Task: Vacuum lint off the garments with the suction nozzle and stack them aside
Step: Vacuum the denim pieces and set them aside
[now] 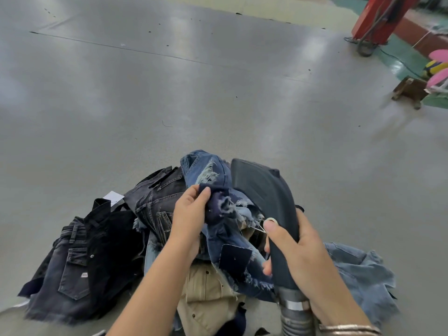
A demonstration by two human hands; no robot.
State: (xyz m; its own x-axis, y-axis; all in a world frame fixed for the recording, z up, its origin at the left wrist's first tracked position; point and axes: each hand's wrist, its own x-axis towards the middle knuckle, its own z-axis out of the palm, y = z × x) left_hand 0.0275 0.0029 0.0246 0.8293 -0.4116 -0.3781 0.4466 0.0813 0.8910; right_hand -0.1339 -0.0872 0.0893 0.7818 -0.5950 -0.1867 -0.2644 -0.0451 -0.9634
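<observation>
**Handling Notes: Distressed Denim Under the Suction Nozzle**

Position. The blue denim garment (213,180) sits at lower centre of the frame, raised above a heap of garments (101,258) that spreads across the lower left and lower right. The suction nozzle (266,197) lies just right of the raised fabric, its wide mouth pointing toward the top of the frame.

Grip state. The left hand (191,214) pinches a dark fold of the denim between thumb and fingers. The right hand (298,251) is wrapped around the nozzle body above the ribbed hose (295,316); a bangle (349,329) sits on that wrist.

Handling. The denim looks soft and limp but moderately heavy; it will likely sag and bunch unless held taut. Frayed, ripped areas show loose threads, which suction could probably pull or snag. Hold a seam, hem or waistband rather than the frayed edges. The nozzle appears rigid and smooth, probably moulded plastic.

Labels. A small pale tab on a dark pocket (72,275) at lower left and a white tag (113,197) behind the heap are visible; neither can be read. No brand is legible.
</observation>
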